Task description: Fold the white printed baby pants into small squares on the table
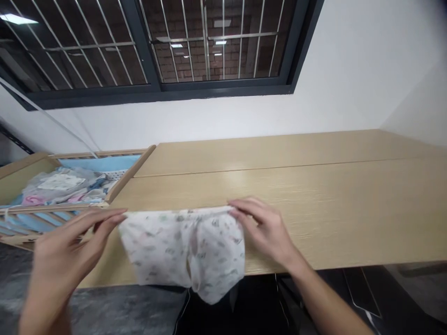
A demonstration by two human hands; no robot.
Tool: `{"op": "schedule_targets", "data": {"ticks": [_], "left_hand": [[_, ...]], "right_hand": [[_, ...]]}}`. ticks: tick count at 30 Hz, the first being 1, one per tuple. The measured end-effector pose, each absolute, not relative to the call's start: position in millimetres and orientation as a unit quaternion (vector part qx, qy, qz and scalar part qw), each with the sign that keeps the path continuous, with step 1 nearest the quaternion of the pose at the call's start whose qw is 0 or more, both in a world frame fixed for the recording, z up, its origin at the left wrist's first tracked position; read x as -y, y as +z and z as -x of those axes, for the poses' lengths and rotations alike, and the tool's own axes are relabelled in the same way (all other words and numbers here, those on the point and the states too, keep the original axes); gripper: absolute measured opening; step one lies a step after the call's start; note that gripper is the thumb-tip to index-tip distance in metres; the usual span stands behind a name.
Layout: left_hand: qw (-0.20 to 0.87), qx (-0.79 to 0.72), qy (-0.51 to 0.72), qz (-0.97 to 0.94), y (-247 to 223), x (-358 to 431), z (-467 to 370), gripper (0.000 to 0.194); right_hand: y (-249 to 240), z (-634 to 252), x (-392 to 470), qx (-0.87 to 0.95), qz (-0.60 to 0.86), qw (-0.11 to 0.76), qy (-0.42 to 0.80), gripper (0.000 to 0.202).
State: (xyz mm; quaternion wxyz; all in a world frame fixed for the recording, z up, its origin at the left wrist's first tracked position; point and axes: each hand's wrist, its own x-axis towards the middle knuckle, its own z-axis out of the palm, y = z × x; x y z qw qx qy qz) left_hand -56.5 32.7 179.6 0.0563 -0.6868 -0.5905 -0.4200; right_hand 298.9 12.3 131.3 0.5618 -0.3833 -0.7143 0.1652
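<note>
A pair of small white shorts [185,246] with a tiny coloured print hangs stretched between my hands, its top edge nearly level. My left hand [75,249] pinches the left end of the waistband between thumb and fingers. The right end is pinched in the same way by my right hand [261,228]. Both legs drape over the near edge of the table, and a gathered fold runs down the middle between them. Slight blur softens the print and the lower hems.
The pale wooden table [335,200] stretches to the right, against a white wall [216,118] under a barred window [213,46]. At the left stands a wooden crib [131,174] with blue lining, holding a heap of clothes and a clear plastic bag [63,181].
</note>
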Motion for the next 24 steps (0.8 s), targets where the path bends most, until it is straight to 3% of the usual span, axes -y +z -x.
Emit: {"op": "schedule_targets", "data": {"ticks": [8, 16, 24], "left_hand": [[0.054, 0.506, -0.313, 0.802, 175.4, -160.5, -29.1, 0.030], [0.015, 0.570, -0.227, 0.789, 123.8, -260.6, -80.1, 0.033], [-0.026, 0.624, -0.134, 0.770, 105.1, -277.2, -104.4, 0.029]], "right_hand": [[152.0, -361.1, -122.7, 0.683, 0.565, 0.430, 0.172, 0.025], [103.8, -377.9, -230.6, 0.671, 0.642, 0.334, 0.161, 0.023], [53.3, -373.0, -275.4, 0.667, 0.674, 0.281, 0.150, 0.023]]}}
